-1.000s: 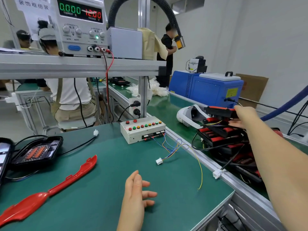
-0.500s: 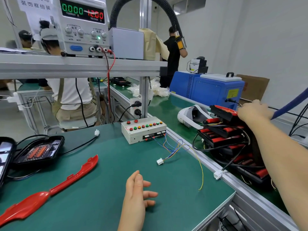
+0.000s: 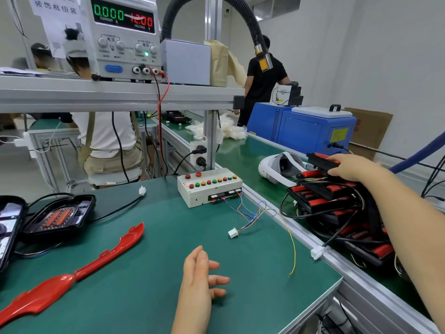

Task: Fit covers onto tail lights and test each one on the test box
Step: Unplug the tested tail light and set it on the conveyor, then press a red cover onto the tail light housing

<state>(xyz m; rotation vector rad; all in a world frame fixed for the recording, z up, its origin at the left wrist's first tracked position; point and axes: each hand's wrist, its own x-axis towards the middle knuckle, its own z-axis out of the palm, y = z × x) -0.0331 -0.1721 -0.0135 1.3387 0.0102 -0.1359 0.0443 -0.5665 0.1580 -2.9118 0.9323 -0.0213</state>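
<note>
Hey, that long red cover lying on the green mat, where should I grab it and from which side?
Probably pinch the red cover across its narrow strip just past the wide lower-left end, coming down from above with the left hand. It lies flat and long, so a near-middle grip should balance it.

The cover (image 3: 72, 278) runs off the left edge; so does a black part (image 3: 7, 232). Whether the right hand (image 3: 354, 166) grips the top light (image 3: 320, 160) is unclear.
</note>
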